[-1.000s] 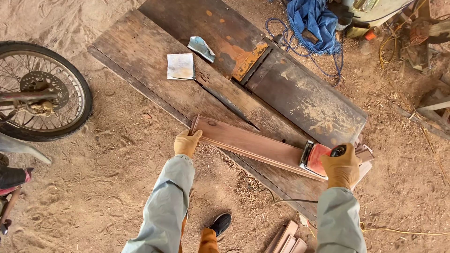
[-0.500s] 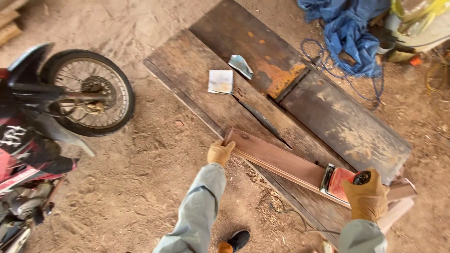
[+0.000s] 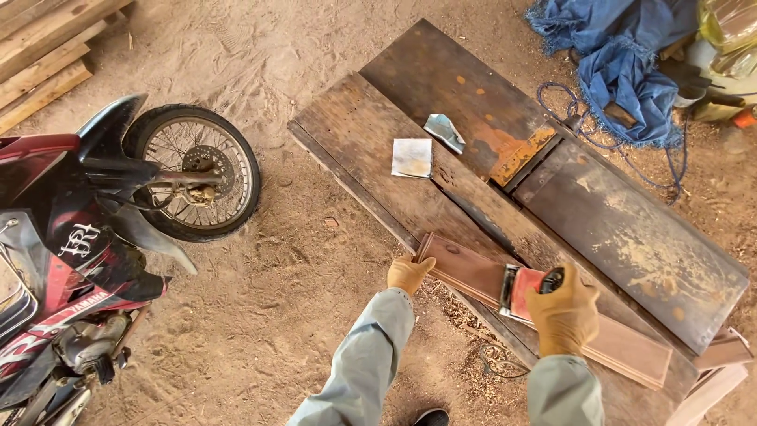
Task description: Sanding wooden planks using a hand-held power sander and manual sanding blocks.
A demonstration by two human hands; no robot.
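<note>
A reddish wooden board [image 3: 465, 270] lies slanted on a dark, worn plank workbench [image 3: 371, 142]. My left hand [image 3: 408, 273], in a tan glove, grips the board's near left end. In my right hand [image 3: 561, 309], also gloved, is a red electric sander [image 3: 520, 291] that rests flat on the board, close to its left end. The board's far right end [image 3: 631, 351] sticks out past my right arm.
A red motorcycle [image 3: 71, 260] with its front wheel [image 3: 201, 177] stands at the left on sandy ground. Two sandpaper sheets [image 3: 412, 157] lie on the bench. Blue cloth [image 3: 619, 59] and rope are at the top right, stacked planks [image 3: 43, 55] at the top left.
My right hand has slid the sander leftward along the board, toward my left hand. The view has shifted, so more of the motorcycle now shows.
</note>
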